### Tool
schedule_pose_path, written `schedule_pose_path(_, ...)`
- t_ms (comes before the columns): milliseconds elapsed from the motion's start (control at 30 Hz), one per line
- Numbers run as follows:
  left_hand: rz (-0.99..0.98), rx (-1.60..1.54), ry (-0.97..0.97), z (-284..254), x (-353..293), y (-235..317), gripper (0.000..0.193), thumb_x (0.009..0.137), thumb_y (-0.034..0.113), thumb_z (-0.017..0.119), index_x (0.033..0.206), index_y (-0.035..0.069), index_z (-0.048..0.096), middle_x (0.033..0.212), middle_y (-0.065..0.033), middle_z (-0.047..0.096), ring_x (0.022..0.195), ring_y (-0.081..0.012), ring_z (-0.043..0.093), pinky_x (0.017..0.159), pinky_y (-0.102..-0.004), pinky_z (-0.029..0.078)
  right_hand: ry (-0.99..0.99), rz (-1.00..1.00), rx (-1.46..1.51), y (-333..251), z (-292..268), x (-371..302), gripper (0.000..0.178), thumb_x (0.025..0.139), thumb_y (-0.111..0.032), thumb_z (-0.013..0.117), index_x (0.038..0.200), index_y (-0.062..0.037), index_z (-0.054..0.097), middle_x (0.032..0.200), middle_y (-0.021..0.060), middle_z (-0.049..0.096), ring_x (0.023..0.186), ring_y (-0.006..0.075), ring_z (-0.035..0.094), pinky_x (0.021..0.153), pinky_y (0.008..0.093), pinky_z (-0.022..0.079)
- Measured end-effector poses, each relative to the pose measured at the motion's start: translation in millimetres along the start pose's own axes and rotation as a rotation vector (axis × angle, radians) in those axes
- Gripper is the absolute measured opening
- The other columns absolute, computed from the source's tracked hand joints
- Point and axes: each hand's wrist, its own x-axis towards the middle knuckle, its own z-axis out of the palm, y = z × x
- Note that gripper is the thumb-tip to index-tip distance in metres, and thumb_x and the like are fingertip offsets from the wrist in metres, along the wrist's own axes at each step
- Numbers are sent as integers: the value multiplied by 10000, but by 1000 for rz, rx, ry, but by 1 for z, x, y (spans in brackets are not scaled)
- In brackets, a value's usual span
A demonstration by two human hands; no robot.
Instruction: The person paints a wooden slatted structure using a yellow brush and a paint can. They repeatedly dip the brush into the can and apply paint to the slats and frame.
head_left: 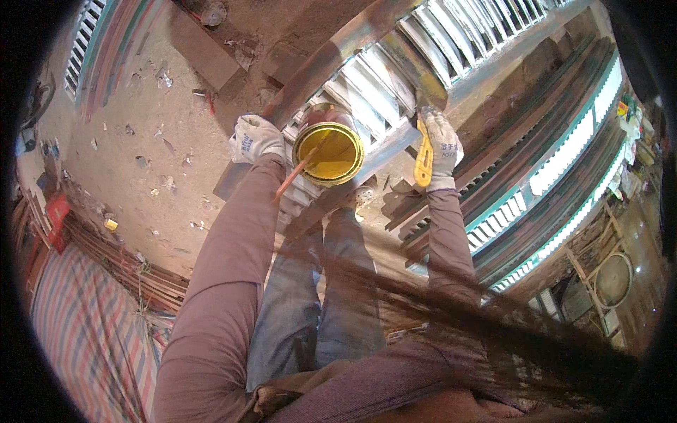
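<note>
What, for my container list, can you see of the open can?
The can is round, open and looks metallic, with a yellowish rim and reddish outer wall. Its mouth faces the camera, showing a yellow inside. An orange stick slants out over its lower left rim. It appears over the slatted frame, its support hidden. The left hand is beside it, apparently not touching.

My gloves [258, 139] are white with blue marks; my tool [423, 161] is yellow. The near-left sheet [81, 310] is striped red, blue and white.
</note>
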Motion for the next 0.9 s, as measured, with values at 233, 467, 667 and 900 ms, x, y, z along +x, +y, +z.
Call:
schedule_pose_path(233, 9, -39, -8, 7, -3, 2, 292, 909, 308, 458, 895, 91, 653, 907, -153, 667, 852, -378, 592, 747, -520, 420, 165, -99, -9, 6, 12, 51, 337, 836, -148, 604, 1171, -176, 616, 1158, 60, 643, 1032, 264, 636, 874, 373, 515)
schedule_pose_path(467, -21, -37, 86, 16, -4, -3, 267, 908, 279, 468, 897, 87, 653, 902, -147, 667, 866, -377, 587, 753, -492, 425, 55, -179, -119, -20, 4, 26, 302, 817, -163, 620, 1119, -180, 618, 1079, 27, 661, 1017, 221, 643, 839, 337, 535)
schedule_pose_path(667, 32, -25, 43, 15, 2, -9, 282, 907, 305, 473, 877, 92, 656, 891, -133, 669, 882, -363, 588, 748, -491, 420, 144, -65, 47, 12, 10, 37, 397, 828, -139, 592, 1225, -146, 589, 1104, 97, 655, 1034, 271, 636, 882, 371, 519)
schedule_pose_path(900, -65, -100, -36, 13, -3, 1, 293, 906, 315, 458, 887, 98, 653, 916, -121, 675, 901, -365, 588, 758, -491, 416, -14, -59, -54, -11, -6, 29, 334, 826, -133, 610, 1159, -141, 630, 1141, 68, 658, 1035, 265, 642, 876, 386, 520)
